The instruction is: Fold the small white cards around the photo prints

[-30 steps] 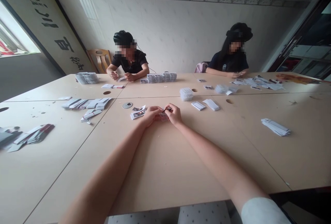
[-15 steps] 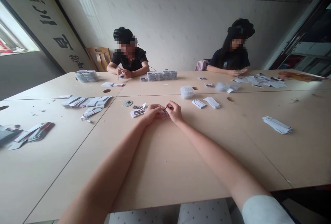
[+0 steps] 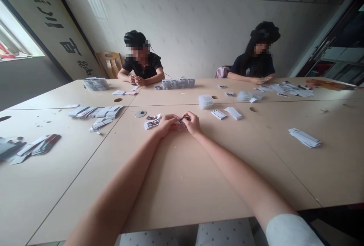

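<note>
Close together over the middle of the table, my left hand [image 3: 168,123] and my right hand [image 3: 192,123] are both closed on small items. Between them shows a small clear plastic case [image 3: 180,126], gripped at its left by my left fingers. My right fingertips pinch a small dark printed card [image 3: 185,118] at the top of the case. Fingers cover part of both, so how far the card lies inside the case I cannot tell. Just left of my left hand lie small printed picture cards [image 3: 152,124], in a short stack.
A stack of clear plastic cases [image 3: 205,102] stands beyond my right hand, near white cards [image 3: 233,112]. Paper bundles [image 3: 96,112] lie at the left, more strips [image 3: 305,137] at the right. Two people [image 3: 142,62] sit opposite, near rows of filled cases [image 3: 178,83].
My hands stay in nearly the same place, with only a slight shift of the fingers at the dark card. The person opposite at the left has brought their hands slightly closer together.
</note>
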A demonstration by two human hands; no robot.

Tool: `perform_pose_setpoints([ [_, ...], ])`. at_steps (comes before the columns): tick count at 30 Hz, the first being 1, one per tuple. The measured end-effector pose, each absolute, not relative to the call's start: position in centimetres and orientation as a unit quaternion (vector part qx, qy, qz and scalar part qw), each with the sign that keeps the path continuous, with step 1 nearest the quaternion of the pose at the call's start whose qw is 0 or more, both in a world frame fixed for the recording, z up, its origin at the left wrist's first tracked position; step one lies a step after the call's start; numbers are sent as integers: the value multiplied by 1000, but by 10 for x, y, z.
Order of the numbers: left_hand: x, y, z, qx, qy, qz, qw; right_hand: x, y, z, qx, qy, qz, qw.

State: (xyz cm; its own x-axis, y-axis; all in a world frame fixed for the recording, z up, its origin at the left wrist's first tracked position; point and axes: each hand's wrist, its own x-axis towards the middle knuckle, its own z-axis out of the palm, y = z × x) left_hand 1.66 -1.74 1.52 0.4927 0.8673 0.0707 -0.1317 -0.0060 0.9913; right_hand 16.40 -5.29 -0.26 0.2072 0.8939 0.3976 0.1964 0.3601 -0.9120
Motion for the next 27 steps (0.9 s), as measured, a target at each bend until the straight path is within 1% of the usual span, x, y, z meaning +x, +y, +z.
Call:
perform_pose_setpoints([
  [27,15,-16,14,619,314,374,615,165,-53,-3,-486,-558,315,594],
])
